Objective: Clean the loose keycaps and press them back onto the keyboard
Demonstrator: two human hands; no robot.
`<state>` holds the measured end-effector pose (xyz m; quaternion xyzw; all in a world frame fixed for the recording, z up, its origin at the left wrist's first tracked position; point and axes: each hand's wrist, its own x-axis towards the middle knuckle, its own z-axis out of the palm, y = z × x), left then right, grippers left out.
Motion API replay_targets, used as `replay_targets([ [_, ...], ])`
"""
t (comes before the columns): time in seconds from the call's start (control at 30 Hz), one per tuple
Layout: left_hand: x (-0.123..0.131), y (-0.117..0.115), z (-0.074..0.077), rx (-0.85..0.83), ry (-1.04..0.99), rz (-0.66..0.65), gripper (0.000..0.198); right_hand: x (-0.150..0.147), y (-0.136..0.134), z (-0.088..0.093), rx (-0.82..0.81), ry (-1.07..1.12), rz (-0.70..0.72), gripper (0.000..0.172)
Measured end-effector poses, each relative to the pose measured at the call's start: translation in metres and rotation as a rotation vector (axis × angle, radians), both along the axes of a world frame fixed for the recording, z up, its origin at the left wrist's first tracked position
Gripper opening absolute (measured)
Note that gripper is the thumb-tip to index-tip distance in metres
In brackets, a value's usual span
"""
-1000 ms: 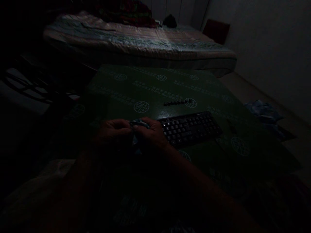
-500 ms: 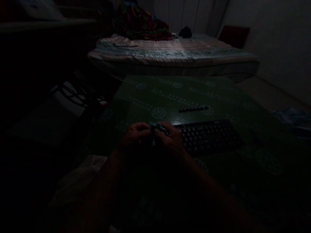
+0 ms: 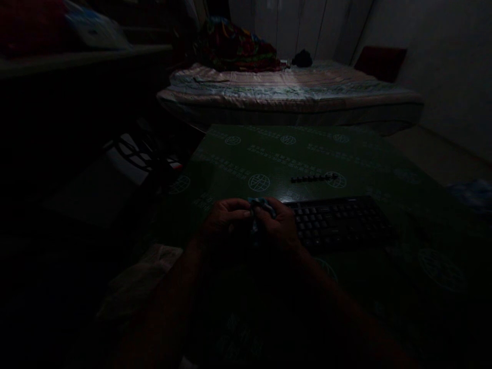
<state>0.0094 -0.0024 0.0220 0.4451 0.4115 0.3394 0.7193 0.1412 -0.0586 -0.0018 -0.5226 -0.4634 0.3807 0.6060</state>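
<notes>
Blue-and-white cloth (image 3: 255, 201) is bunched up between the hands, at the left end of the keyboard (image 3: 342, 220). Right hand (image 3: 282, 223)'s got it pinched, fingers closed; left hand (image 3: 223, 218) is curled right beside it, too dark to tell if it's gripping anything. Small black pieces (image 3: 313, 179) sit in a row behind, on the green table (image 3: 234, 169).

My view's swung left and up (quick pan): shelf (image 3: 149, 49), pale item (image 3: 98, 31) now in; floor cloth (image 3: 474, 195) nearer right edge.

Keyboard (image 3: 342, 223) on table (image 3: 238, 159), row of small pieces (image 3: 313, 179) behind it, cloth (image 3: 255, 201) to its left, bed (image 3: 300, 95) beyond.
</notes>
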Motion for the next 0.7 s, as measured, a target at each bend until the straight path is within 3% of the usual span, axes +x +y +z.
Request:
replay_targets([
  [0.7, 0.0038, 0.0006, -0.0090, -0.058, -0.136, -0.014, 0.019, 0.0021, 0.0028, -0.0038, 0.025, -0.095, -0.084, 0.020],
])
